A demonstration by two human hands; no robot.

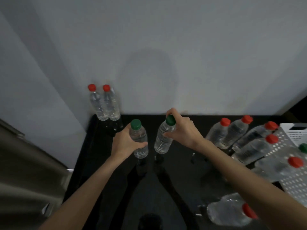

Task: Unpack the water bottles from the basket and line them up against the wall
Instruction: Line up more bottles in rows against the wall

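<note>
- Gripping one green-capped bottle (140, 145) at its middle, your left hand (123, 143) curls its fingers round it.
- Your right hand (184, 130) pinches the second bottle (162, 141) just under its cap; both are short of the wall (166, 63).

clear plastic bottles (139, 140), glossy black table (181, 165), perforated white plastic basket (294, 181)

A plain pale grey wall (182, 39) fills the upper view under dim, even light, with a soft rounded shadow (149, 77) at its middle. A glossy black surface (179, 180) butts against its foot. At the left stands a blurred grey-brown piece of furniture (25, 171).
</note>
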